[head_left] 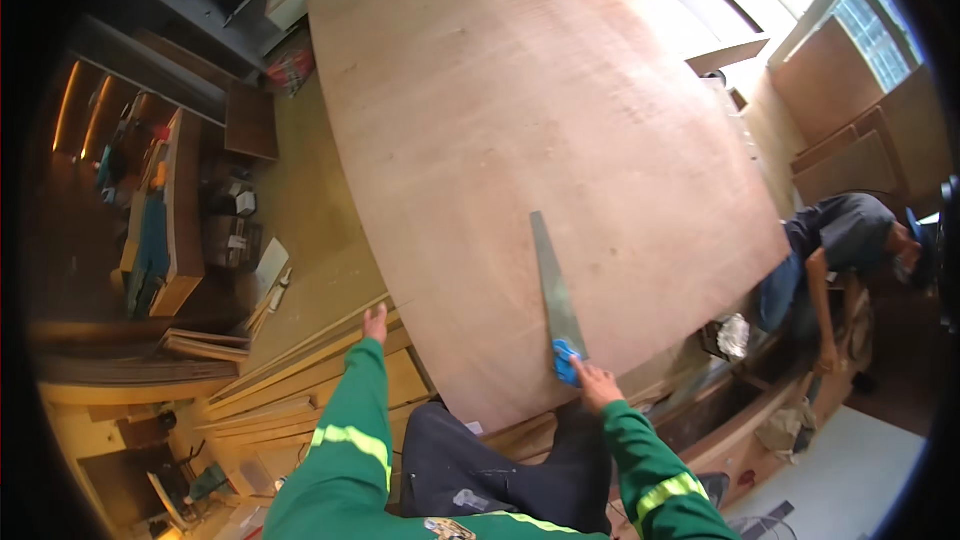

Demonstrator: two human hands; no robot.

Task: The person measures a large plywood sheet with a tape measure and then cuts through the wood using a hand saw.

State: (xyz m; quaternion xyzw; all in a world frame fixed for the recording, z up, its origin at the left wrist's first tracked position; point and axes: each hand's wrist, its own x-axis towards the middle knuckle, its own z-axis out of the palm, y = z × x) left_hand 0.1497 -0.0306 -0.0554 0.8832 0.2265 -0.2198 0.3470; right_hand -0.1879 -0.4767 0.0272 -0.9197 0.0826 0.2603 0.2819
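Observation:
A large reddish-brown plywood sheet (460,110) spreads out in front of me. On its near part is a hand saw (556,285), its long grey blade pointing away from me and its blue handle toward me. My right hand (600,387) is at the handle, with its fingers closed on the handle's right side; part of the grip is hidden. Beside the sheet's left edge, my left hand (375,324) is raised with fingers stretched out and nothing in it. Both of my arms wear green sleeves with yellow bands.
Long wooden strips (285,395) lie at the near left, beside the sheet. A person (845,250) bends over at the right, near a wooden frame (780,410). Wooden panels (850,140) lean under the windows. A workbench (175,230) with tools stands at the left.

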